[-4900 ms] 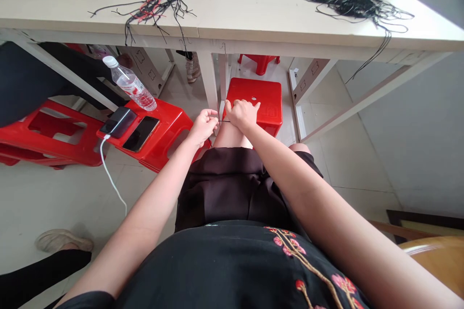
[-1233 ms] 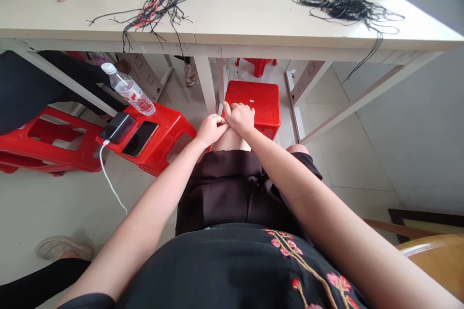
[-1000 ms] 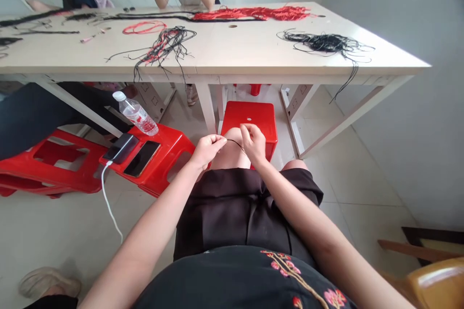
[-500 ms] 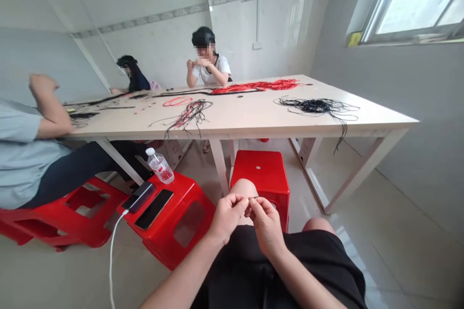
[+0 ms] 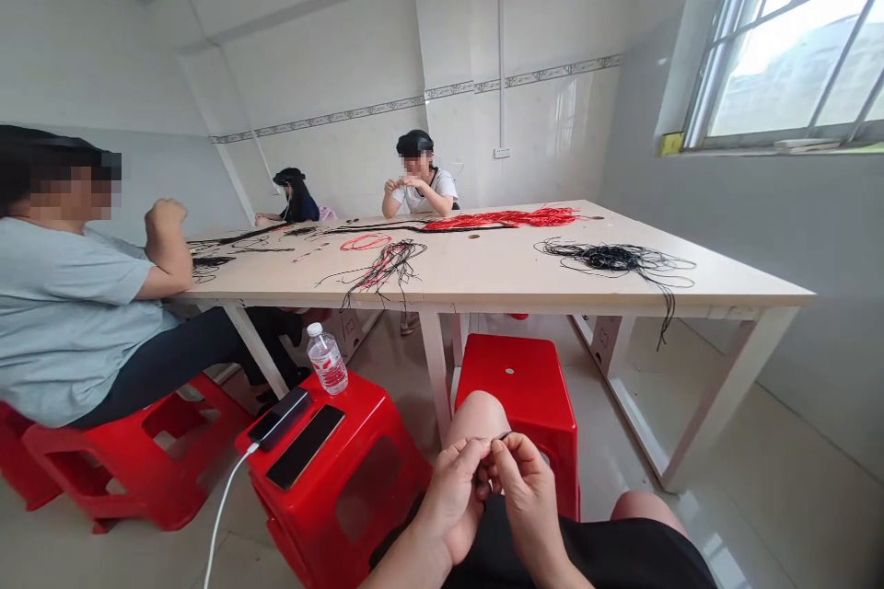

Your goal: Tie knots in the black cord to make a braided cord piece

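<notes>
- Head view: my left hand (image 5: 448, 492) and right hand (image 5: 530, 488) were side by side near my knee (image 5: 482, 411).
- Fingers (image 5: 511, 467): pinched closed on black cord (image 5: 505, 434) (mostly hidden).
- Red stool (image 5: 529, 396): stood beyond.

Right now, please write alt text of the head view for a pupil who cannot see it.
Left hand and right hand meet near a bare knee, dark cord showing at the right one. Ahead, red cords and a black cord bundle lie on a pale table where three co-workers sit; a bottle and phone are on a red stool at left.
</notes>
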Demonstrator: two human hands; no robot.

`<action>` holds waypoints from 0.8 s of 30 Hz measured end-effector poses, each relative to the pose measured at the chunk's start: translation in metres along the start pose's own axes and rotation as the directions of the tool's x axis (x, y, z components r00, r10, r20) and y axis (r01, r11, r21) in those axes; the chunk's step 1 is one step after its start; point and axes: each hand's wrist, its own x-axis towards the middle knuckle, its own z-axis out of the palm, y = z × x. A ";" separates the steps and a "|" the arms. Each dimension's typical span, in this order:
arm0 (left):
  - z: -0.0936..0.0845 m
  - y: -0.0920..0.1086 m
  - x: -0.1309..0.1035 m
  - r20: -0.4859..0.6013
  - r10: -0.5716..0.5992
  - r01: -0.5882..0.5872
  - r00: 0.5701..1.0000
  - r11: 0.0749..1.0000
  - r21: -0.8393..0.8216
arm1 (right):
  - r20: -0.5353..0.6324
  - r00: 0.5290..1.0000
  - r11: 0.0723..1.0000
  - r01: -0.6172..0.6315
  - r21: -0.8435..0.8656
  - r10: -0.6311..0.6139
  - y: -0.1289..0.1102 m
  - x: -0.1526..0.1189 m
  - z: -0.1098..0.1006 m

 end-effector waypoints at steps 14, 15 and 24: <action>-0.009 -0.008 -0.009 -0.120 -0.075 0.064 0.990 0.993 -0.095 | 0.077 0.997 0.945 0.038 -0.326 -0.013 0.010 -0.003 -0.020; -0.008 -0.009 -0.009 -0.134 -0.103 0.084 0.986 0.986 -0.143 | 0.081 0.997 0.948 0.017 -0.317 0.009 0.012 -0.004 -0.019; -0.008 -0.010 -0.009 -0.081 -0.282 0.226 0.956 0.884 -0.410 | 0.093 0.989 0.952 -0.085 -0.294 0.117 0.020 -0.008 -0.022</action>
